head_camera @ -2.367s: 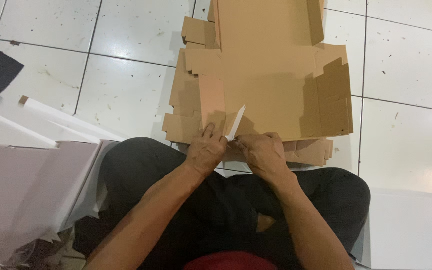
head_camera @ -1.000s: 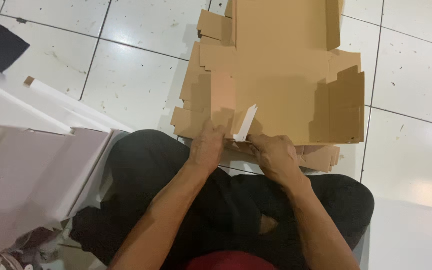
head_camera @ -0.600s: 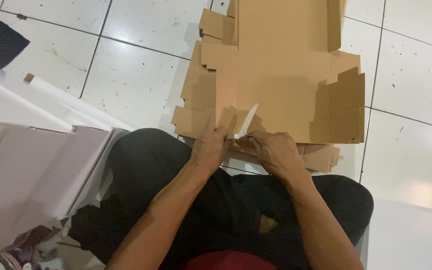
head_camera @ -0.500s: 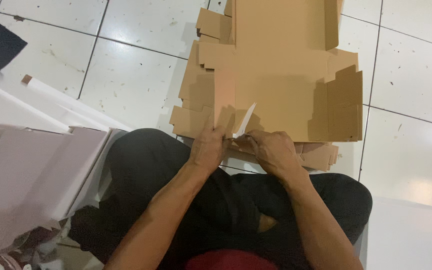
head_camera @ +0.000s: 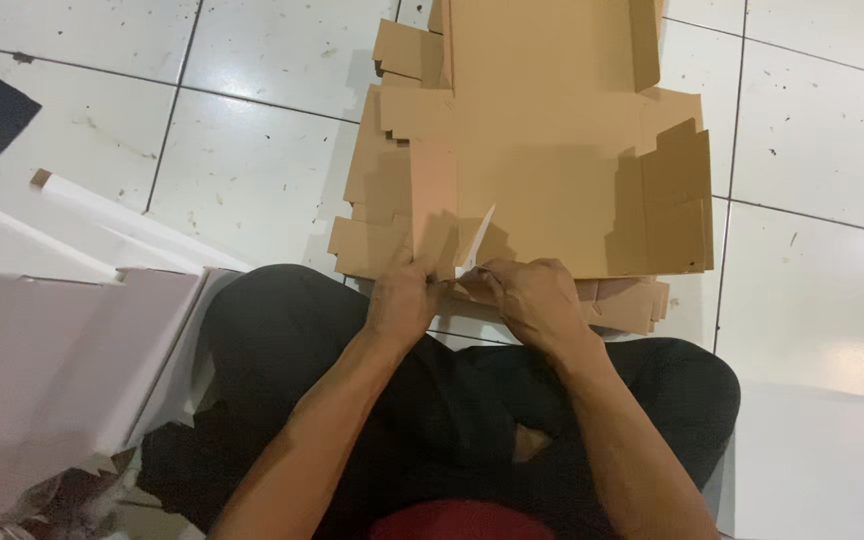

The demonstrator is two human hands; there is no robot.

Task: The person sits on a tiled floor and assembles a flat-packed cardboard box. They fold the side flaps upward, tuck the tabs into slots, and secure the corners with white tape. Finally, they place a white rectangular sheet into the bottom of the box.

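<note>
The left hand (head_camera: 404, 300) pinches the near edge of the flat cardboard (head_camera: 552, 150), beside a raised flap (head_camera: 474, 238). The right hand (head_camera: 532, 300) curls closed on that same edge; the cardboard stretches away over the tiles (head_camera: 252, 150).

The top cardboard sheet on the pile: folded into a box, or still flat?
Mostly flat: the top cardboard sheet lies spread on the pile, with only a small flap lifted by both hands.
</note>
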